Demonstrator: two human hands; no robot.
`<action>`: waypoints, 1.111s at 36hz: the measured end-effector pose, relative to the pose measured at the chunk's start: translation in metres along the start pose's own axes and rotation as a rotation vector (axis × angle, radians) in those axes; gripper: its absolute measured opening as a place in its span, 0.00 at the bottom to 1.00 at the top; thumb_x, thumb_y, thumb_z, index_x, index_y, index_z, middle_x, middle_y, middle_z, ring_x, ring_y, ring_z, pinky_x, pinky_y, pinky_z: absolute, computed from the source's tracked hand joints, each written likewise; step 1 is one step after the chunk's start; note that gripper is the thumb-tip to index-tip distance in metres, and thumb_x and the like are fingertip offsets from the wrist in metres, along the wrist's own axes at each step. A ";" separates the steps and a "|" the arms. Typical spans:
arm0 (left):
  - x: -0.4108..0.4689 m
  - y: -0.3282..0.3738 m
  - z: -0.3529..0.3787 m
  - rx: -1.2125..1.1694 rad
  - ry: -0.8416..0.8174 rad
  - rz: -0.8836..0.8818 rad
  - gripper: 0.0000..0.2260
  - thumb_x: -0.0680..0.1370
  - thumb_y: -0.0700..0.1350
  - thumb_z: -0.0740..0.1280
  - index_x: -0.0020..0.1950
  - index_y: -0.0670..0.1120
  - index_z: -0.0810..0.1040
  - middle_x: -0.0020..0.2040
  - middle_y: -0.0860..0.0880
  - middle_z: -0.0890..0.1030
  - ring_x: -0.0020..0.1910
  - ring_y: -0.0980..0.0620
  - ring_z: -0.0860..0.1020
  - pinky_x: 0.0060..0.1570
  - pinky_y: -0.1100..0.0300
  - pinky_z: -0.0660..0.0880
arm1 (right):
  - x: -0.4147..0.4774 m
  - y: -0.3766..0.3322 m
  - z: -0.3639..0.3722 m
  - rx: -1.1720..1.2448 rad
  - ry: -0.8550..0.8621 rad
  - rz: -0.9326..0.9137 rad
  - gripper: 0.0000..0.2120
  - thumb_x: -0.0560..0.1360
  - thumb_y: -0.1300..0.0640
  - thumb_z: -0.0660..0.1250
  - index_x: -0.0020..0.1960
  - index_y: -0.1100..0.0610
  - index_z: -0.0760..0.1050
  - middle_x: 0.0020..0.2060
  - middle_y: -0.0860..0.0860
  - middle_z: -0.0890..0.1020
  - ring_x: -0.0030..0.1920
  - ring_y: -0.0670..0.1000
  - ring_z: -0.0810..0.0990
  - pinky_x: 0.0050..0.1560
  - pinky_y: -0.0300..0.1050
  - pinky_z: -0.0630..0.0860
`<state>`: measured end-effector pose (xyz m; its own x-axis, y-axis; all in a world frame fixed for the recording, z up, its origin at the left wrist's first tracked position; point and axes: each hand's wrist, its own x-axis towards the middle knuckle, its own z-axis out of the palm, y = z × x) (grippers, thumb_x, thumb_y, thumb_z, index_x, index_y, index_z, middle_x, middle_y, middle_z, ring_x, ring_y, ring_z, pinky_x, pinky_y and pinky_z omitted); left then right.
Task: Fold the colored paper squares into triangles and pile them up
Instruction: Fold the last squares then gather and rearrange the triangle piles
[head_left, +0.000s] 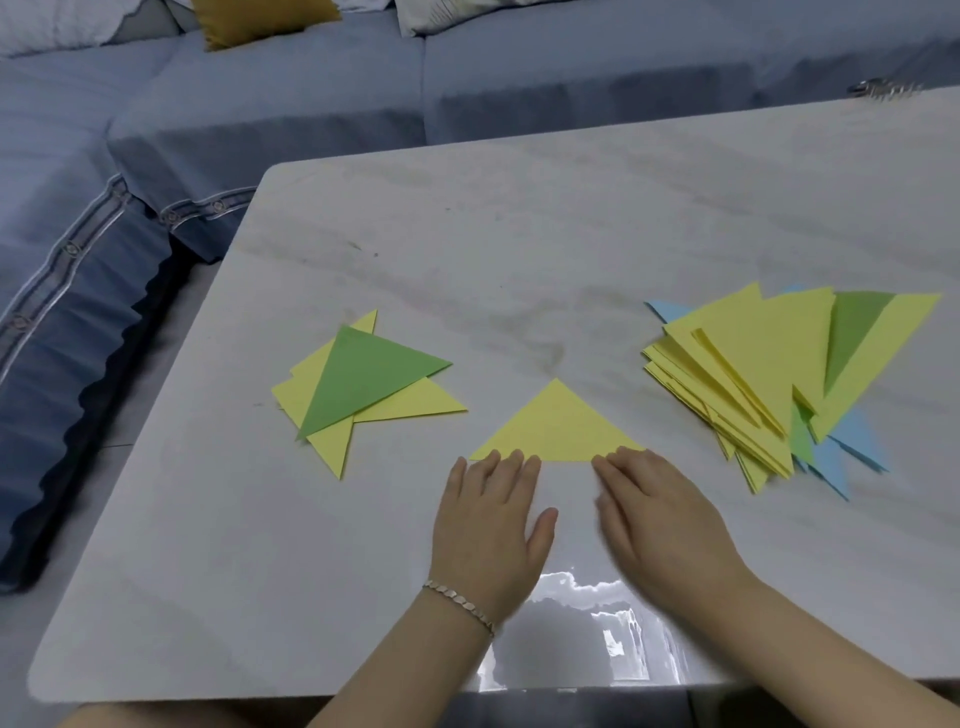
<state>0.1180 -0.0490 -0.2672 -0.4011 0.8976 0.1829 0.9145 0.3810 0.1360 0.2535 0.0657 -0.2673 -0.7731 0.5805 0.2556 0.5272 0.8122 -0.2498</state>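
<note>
This looks like a home living room. A blue upholstered sofa (270, 98) with a pleated, trimmed skirt wraps the far and left sides, a mustard cushion (262, 21) and pale pillows (62, 23) rest on it, and a glossy marble-look low table (519, 234), probably a coffee table, stands near.

Both hands flat, palms down, fingers extended and pointing to the far side. Left hand (491, 525) has fingers close together, thumb splayed to the right, bracelet on the wrist. Right hand (662, 525) is slightly motion-blurred, fingers angled far-left; both forearms enter from the near edge.
</note>
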 end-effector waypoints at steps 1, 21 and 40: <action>0.000 -0.001 0.001 0.006 0.005 -0.008 0.22 0.73 0.55 0.56 0.58 0.45 0.79 0.53 0.48 0.81 0.52 0.46 0.79 0.58 0.50 0.63 | -0.002 0.006 -0.002 -0.004 0.006 0.020 0.20 0.75 0.54 0.54 0.54 0.64 0.79 0.46 0.56 0.80 0.47 0.58 0.80 0.57 0.44 0.66; 0.027 0.058 0.005 -0.033 -0.159 0.132 0.23 0.74 0.56 0.52 0.56 0.46 0.80 0.51 0.52 0.81 0.51 0.53 0.79 0.55 0.54 0.76 | -0.016 0.030 -0.008 -0.074 0.075 0.041 0.21 0.74 0.54 0.54 0.54 0.65 0.79 0.46 0.57 0.80 0.49 0.58 0.80 0.47 0.49 0.76; 0.029 -0.022 -0.038 -0.003 -0.237 -0.281 0.15 0.77 0.54 0.57 0.54 0.47 0.78 0.53 0.49 0.76 0.54 0.48 0.73 0.50 0.56 0.67 | -0.017 0.024 -0.006 -0.050 0.097 0.087 0.21 0.73 0.55 0.53 0.53 0.66 0.79 0.47 0.58 0.80 0.49 0.59 0.80 0.49 0.51 0.76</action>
<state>0.0841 -0.0400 -0.2282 -0.6130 0.7847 -0.0926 0.7701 0.6195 0.1521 0.2812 0.0754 -0.2720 -0.6873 0.6498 0.3246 0.6097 0.7590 -0.2285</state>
